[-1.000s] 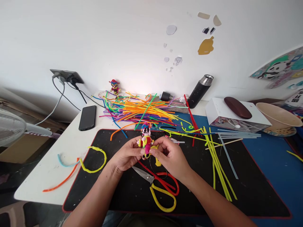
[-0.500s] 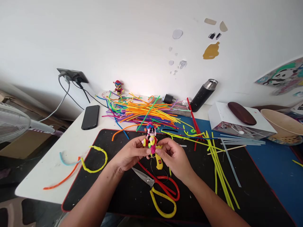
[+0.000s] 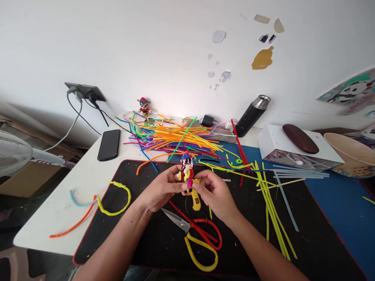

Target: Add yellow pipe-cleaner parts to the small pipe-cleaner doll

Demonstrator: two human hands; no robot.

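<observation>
Grip closed from both sides, the left hand (image 3: pixel 161 190) and right hand (image 3: pixel 217 194) are pinching a small fuzzy figurine (image 3: pixel 188 171), roughly upright, above the black mat (image 3: pixel 146 249); scissors (image 3: pixel 182 224) are lying nearer, and a similar figurine (image 3: pixel 144 108) is standing far left. Adjusting or checking seems under way; the next move is likely calling for steady, gentle pressure.

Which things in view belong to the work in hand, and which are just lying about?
Likely belong:
- figure, in the left hand and right hand
- scissors
- pipe cleaners
- yellow tool

Seem just lying about:
- phone
- flask
- brown case
- bowl
</observation>
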